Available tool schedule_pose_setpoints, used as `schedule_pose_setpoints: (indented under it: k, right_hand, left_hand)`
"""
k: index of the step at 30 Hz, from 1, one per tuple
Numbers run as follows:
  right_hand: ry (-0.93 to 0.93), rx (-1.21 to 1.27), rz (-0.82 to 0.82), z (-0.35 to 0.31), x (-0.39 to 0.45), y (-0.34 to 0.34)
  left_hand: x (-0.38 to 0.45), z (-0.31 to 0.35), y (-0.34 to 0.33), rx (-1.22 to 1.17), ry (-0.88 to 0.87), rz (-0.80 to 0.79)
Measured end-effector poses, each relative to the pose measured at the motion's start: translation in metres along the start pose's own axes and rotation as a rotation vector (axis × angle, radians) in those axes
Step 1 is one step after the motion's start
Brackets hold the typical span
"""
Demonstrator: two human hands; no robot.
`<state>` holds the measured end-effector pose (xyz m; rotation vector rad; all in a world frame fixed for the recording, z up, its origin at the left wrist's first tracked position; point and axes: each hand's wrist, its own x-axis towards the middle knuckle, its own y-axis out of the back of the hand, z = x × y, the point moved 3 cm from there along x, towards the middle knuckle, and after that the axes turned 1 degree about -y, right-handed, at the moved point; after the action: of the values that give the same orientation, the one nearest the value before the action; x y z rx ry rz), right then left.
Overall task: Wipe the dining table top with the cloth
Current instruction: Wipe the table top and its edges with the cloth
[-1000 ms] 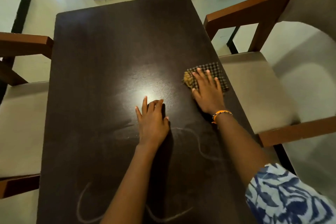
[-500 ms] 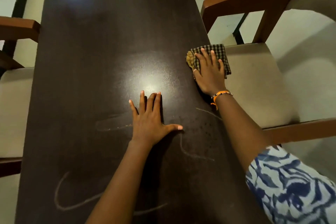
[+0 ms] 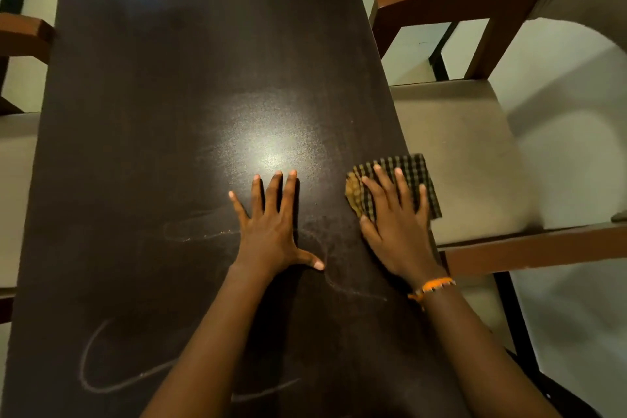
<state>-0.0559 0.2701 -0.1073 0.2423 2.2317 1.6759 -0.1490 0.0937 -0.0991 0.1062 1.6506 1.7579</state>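
Your dining table point(image 3: 163, 85) has a dark brown rectangular top, and every position below is given relative to it. Your right hand point(image 3: 398, 227) lies palm down at the table's right edge, near its midpoint along that side, with fingers straight and slightly spread, pressing flat on the checked cloth point(image 3: 414, 168). The cloth is folded, dark with a pale check, and shows a yellow-brown patch at its left end; its right portion hangs just past the table's right edge. No finger curls round it; the hand only bears down on it. An orange bracelet point(image 3: 432, 287) sits on that wrist. Your left hand point(image 3: 271, 231) rests flat on the bare top, just left of the right hand and apart from the cloth, fingers straight and spread, thumb stretched out to the right; it holds nothing. A bright light reflection point(image 3: 271, 149) shows on the top just beyond the left fingertips. Pale curved smear lines point(image 3: 101, 373) mark the near left part of the top, with fainter ones between your two hands. A wooden armchair with a beige cushion point(image 3: 461, 153) stands against the table's right side, and another armchair point(image 3: 23, 34) is partly visible at its left side.
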Motion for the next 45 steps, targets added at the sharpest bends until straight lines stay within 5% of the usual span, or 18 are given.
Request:
schedule_pose_setpoints:
  k: [10,23,37,45]
  right_hand:
    - [-0.019,0.025,-0.023,-0.014,0.16,0.022]
    - [0.094,-0.079,-0.047,-0.029,-0.068,-0.023]
    - [0.092,-0.085,-0.073,-0.056,0.119,0.01]
    - [0.097,-0.02,-0.024,-0.052,0.031,-0.006]
  left_hand:
    - [0.002,0.009,0.004,-0.005,0.043,-0.09]
    - [0.001,0.008,0.002,0.011,0.024,-0.056]
    - [-0.006,0.007,0.005,0.041,-0.005,0.011]
    - [-0.032,-0.024,0.007,-0.075,0.003,0.107]
